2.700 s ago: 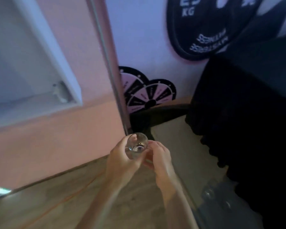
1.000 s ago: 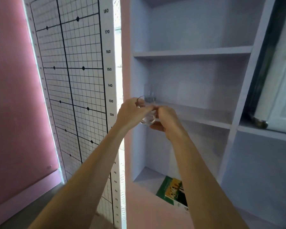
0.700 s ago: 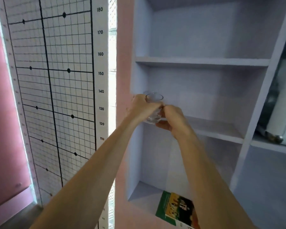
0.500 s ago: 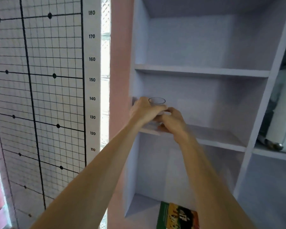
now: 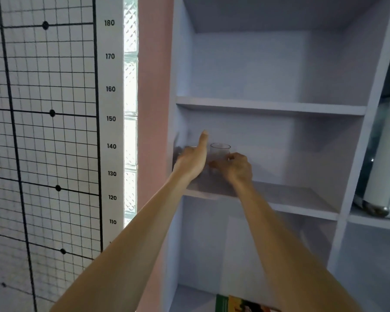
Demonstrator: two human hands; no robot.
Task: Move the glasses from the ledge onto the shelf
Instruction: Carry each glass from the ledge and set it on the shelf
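Note:
A clear drinking glass [image 5: 220, 152] stands upright on the left part of the middle shelf [image 5: 291, 197] of a pale lilac bookcase. My right hand [image 5: 238, 168] is on the glass's right side, fingers curled around its lower part. My left hand [image 5: 193, 158] is just left of the glass, off it, with the thumb raised and fingers apart. A second clear glass [image 5: 182, 152] shows faintly in the shelf's left corner, partly hidden behind my left hand.
Above is another shelf board [image 5: 270, 106]. A green book [image 5: 245, 306] lies in the compartment below. A height chart [image 5: 54, 131] and a glass-block strip [image 5: 130, 136] are to the left. A white roll with a metal end [image 5: 375, 199] stands to the right.
Both hands carried the glass up from near the floor to the bookcase and set it on the middle shelf. My left hand has since come off the glass.

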